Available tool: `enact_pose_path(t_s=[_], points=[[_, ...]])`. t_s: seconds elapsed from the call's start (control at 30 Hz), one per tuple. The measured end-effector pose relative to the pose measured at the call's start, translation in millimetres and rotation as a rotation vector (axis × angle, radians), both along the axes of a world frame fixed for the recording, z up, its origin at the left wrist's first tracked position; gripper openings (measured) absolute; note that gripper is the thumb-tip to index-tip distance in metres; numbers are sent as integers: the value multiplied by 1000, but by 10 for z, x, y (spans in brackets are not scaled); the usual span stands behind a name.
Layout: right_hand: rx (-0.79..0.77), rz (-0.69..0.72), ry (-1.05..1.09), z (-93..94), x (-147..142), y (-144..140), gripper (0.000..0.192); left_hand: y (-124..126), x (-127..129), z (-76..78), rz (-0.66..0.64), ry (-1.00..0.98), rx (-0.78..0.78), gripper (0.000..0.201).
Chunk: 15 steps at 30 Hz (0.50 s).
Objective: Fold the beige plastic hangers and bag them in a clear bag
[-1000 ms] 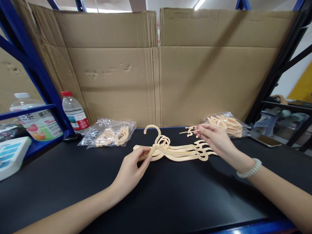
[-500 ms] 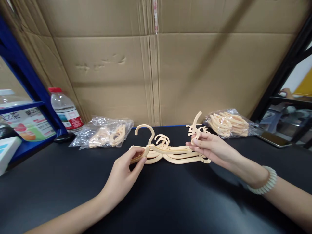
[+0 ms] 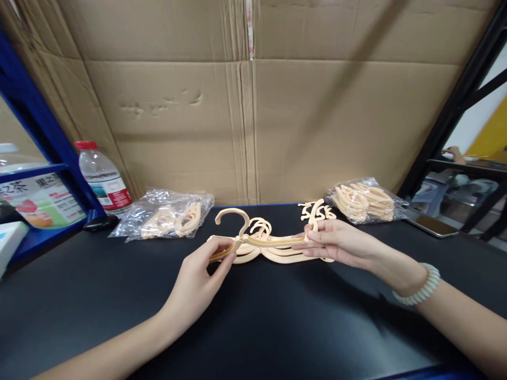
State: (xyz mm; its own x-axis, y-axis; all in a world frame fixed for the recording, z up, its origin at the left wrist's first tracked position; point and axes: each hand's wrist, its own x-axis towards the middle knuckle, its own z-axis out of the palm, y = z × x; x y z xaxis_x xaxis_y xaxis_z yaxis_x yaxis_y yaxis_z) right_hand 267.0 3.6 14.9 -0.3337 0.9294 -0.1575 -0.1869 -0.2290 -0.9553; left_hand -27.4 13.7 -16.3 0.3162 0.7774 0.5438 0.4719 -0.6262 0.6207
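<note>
My left hand (image 3: 202, 277) pinches the left arm of a cream plastic clothes hanger (image 3: 271, 243), held up with its hook raised. At the hanger's right end, my right hand (image 3: 348, 244) is closed on a small curved cream hook (image 3: 316, 210). The fingers cover where the small hook and the hanger end meet, so I cannot tell if they are joined. Behind and below lie several more hangers (image 3: 283, 259) stacked on the black table (image 3: 253, 322), their hooks bunched together. Several loose small hooks (image 3: 306, 212) lie just beyond my right hand.
A clear bag of cream hanger parts (image 3: 164, 219) lies back left, and another filled bag (image 3: 366, 200) back right. Near it rests a phone (image 3: 431, 224). A red-capped bottle (image 3: 103, 179) stands at left by a blue shelf frame (image 3: 43, 121). Cardboard (image 3: 178, 105) walls the back.
My right hand has brought the small hook down and left to the hanger's right end. My left hand keeps its hold on the hanger. The view has shifted slightly.
</note>
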Motion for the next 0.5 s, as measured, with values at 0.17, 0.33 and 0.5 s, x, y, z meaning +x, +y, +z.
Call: enact_pose_path(t_s=[0.17,0.33,0.5], points=[[2,-11,-63,-12,-33,8,26,3,12,9,-8,15,29,11],[-2,-32,-58,-54,-54,25,25,11,-7,-14,8,31,54,10],[67,-136,-93,-83,-87,4,27,6,-13,-35,-3,31,84,10]])
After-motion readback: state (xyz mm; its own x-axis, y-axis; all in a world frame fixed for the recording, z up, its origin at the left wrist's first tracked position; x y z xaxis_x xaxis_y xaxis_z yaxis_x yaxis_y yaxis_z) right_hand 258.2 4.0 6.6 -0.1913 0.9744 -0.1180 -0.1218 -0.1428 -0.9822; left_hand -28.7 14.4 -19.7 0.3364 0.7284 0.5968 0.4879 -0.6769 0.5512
